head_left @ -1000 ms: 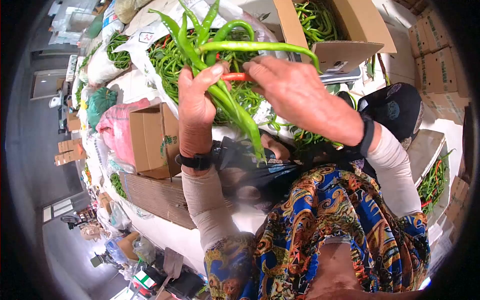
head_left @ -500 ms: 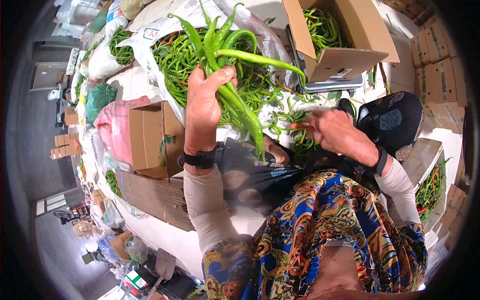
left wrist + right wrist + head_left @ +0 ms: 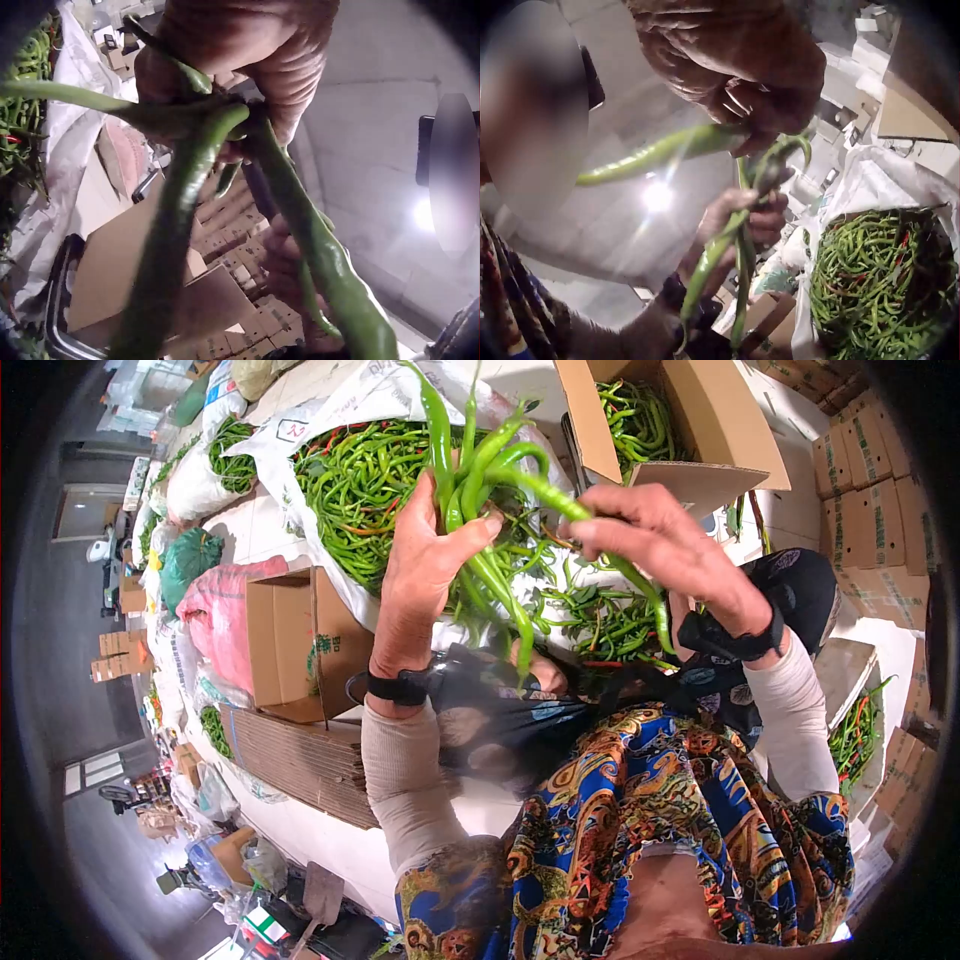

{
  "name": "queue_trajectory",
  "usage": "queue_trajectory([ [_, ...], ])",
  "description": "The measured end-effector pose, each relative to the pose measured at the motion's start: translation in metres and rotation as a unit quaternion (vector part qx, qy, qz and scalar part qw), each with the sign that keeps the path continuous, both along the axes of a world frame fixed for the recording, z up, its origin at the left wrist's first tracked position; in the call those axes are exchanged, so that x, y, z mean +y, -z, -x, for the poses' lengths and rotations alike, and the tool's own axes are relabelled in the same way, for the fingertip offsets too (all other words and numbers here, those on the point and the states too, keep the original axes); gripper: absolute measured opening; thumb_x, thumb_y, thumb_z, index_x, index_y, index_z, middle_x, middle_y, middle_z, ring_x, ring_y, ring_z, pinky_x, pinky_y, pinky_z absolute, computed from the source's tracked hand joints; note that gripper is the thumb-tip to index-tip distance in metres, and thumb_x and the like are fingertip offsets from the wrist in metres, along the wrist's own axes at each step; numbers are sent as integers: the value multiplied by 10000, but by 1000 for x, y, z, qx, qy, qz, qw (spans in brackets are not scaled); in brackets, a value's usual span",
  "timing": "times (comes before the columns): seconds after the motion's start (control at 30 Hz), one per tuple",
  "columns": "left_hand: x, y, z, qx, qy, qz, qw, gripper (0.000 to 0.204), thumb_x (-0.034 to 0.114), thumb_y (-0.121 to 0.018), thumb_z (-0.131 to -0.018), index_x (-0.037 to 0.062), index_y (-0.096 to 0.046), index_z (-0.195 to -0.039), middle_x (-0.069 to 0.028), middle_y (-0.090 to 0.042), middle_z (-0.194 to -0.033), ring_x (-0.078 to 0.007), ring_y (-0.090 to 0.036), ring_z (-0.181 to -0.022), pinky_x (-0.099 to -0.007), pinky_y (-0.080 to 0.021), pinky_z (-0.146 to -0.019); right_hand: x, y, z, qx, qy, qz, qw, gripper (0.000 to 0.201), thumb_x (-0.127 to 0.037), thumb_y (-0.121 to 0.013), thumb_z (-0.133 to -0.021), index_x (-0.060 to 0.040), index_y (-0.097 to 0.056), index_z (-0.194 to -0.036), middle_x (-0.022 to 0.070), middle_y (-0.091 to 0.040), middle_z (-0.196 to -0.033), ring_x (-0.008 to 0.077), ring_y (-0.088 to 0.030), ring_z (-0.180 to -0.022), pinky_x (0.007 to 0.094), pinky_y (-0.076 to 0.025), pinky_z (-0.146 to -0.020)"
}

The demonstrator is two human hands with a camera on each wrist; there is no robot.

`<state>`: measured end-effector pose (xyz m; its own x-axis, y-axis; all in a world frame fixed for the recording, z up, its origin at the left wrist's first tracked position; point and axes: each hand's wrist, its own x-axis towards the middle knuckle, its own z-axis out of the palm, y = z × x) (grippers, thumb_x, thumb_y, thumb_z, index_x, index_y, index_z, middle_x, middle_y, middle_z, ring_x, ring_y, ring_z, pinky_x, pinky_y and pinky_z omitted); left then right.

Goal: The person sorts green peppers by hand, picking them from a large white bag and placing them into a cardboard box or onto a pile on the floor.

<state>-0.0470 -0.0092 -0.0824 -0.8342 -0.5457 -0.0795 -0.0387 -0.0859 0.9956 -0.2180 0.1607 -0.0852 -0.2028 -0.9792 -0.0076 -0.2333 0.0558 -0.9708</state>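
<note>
While the left hand [image 3: 425, 560] grips a bunch of green peppers [image 3: 465, 495] in front of the body, thumb closed over the stems and fingers curled round them, the peppers fan out above the grip and hang below it. Just beside it, the right hand [image 3: 680, 550] pinches a long green pepper [image 3: 652, 595] between thumb and fingers, and that pepper slants down to the right; whether its upper end is part of the bunch, I cannot tell.

Beyond the left hand lies an open white sack [image 3: 275, 450] full of thin green peppers with a few red ones among them. Below and between the hands, a loose heap [image 3: 615, 625] of green and red peppers and leaves spreads near the person's legs. Beyond the right hand stands an open cardboard box [image 3: 740, 420], flaps up, with green peppers inside.

Left of the left hand sits an open brown carton [image 3: 275, 630], tilted a little in the view, with a pink sack [image 3: 215, 610] against it and a green sack [image 3: 190, 565] past that. Farther off on that side, a second white sack [image 3: 200, 495] has green peppers at its mouth. To the right of the right hand, past the knee, a pale crate [image 3: 848, 670] holds green and red peppers, and stacked boxes [image 3: 870, 500] rise behind.
</note>
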Motion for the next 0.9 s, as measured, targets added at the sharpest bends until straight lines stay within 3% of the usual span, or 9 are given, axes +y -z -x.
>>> queue_trajectory([
  [0.07, -11, 13, 2, -25, 5, 68, 997, 595, 96, -685, -772, -2, -450, -1309, -26, -585, -976, -108, -541, -830, -239, -450, -745, 4, -8, 14, -75, 17, -46, 996, 283, -320, -554, -926, -50, -638, -915, -46, -542, -676, 47, -425, -575, 215, -322, -510],
  [0.17, -23, 20, -4, -72, -16, -1, 997, 596, 80, -674, -774, -5, -443, -1317, -45, -589, -941, -116, -550, -797, -244, -456, -705, 14, -17, 38, -174, 35, -86, 980, 305, -324, -556, -928, -43, -657, -989, -54, -581, -713, -6, -348, -514, 166, -231, -448],
  [0.27, -28, 16, -4, -38, -20, -78, 996, 496, 70, -648, -789, -12, -467, -1244, -86, -599, -904, -117, -554, -701, -236, -453, -619, 23, -13, 53, -177, 69, -58, 980, 324, -335, -559, -931, -41, -650, -1032, -60, -582, -721, -7, -339, -499, 167, -224, -434],
  [0.43, -20, 8, -5, 22, -18, -144, 989, 359, 83, -625, -821, -3, -500, -1147, -85, -599, -891, -121, -549, -684, -233, -451, -611, 18, -9, 107, -7, 205, -4, 979, 329, -344, -566, -934, -62, -650, -1082, -74, -568, -728, -9, -304, -467, 156, -215, -398],
  [0.5, -17, 8, -3, 50, -41, -139, 988, 314, 91, -607, -844, -2, -513, -1129, -79, -596, -879, -123, -545, -696, -240, -451, -620, 17, -9, 127, -79, 261, 6, 962, 324, -349, -547, -947, -67, -662, -1058, -70, -546, -707, -4, -279, -455, 169, -203, -403],
  [0.53, -14, 7, -3, 28, -72, -139, 987, 285, 92, -601, -852, 0, -524, -1110, -70, -591, -869, -123, -536, -703, -246, -450, -627, 23, -6, 146, -118, 219, -9, 969, 349, -353, -558, -938, -75, -651, -1127, -84, -571, -760, -21, -318, -499, 147, -235, -424],
  [0.6, -4, 6, 2, 14, -90, -112, 989, 297, 109, -584, -854, 6, -519, -1125, -60, -572, -865, -118, -520, -701, -234, -421, -619, 26, -8, 128, -213, 276, -10, 937, 370, -366, -547, -934, -85, -637, -1157, -91, -597, -779, -3, -340, -514, 152, -261, -451],
  [0.8, 15, 8, 28, 32, -50, -129, 990, 354, 99, -566, -835, 2, -488, -1166, -73, -563, -902, -115, -497, -657, -247, -411, -584, 45, -8, 143, -271, 206, 38, 940, 411, -361, -529, -960, -45, -611, -1210, -108, -578, -796, 1, -310, -559, 162, -242, -476],
  [0.9, 19, 8, 27, 21, -61, -119, 991, 349, 109, -573, -839, 5, -485, -1160, -74, -565, -900, -122, -502, -665, -256, -417, -591, 48, -6, 149, -245, 168, 46, 954, 359, -274, -522, -953, -13, -601, -1187, -56, -620, -853, 11, -385, -598, 152, -323, -523],
])
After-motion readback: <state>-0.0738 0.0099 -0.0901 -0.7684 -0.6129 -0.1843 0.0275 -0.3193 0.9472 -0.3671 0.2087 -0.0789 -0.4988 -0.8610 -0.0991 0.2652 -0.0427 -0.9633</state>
